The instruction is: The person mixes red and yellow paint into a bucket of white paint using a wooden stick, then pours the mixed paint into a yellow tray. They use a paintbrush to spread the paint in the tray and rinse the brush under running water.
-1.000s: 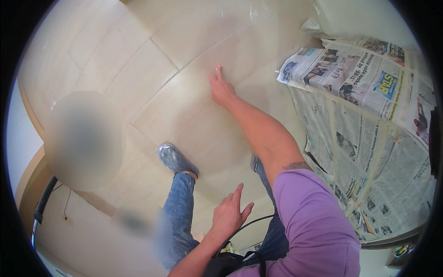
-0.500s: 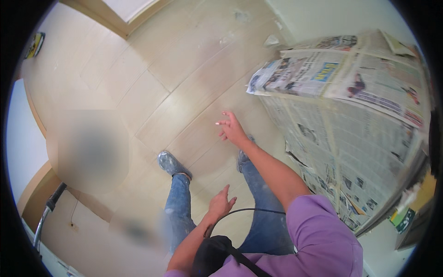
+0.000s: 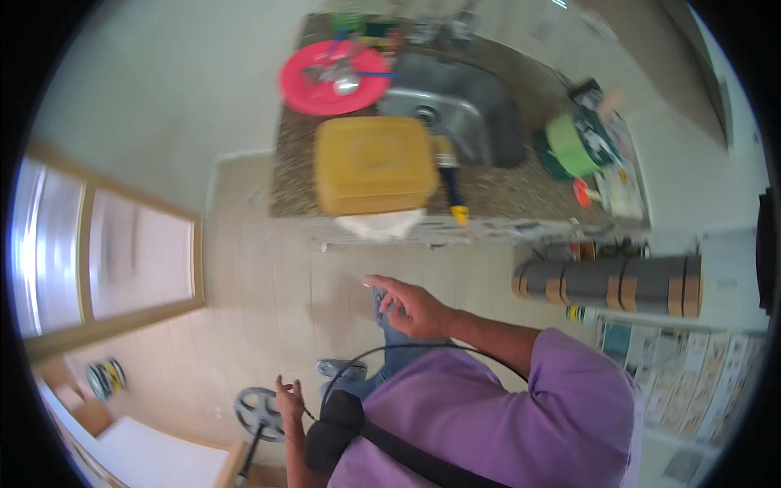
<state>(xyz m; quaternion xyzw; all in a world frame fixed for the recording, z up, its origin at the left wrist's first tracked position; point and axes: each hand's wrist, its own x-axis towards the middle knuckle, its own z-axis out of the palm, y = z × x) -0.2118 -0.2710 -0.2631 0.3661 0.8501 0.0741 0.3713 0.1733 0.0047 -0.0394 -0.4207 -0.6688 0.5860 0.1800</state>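
While your right hand (image 3: 407,309) hangs short of the counter's (image 3: 508,193) front edge, its forefinger points out and its other fingers curl loosely. Near the counter's front left corner sits the yellow tub (image 3: 376,163), right at the edge, with a brush (image 3: 451,189) just to its right and a pink plate (image 3: 299,88) behind it. Your left hand (image 3: 290,400), fingers parted, appears beside a grey spoked wheel (image 3: 259,411).

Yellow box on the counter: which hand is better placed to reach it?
Probably the right hand: it looks empty and is held out nearer the yellow box; the left hand is farther back.
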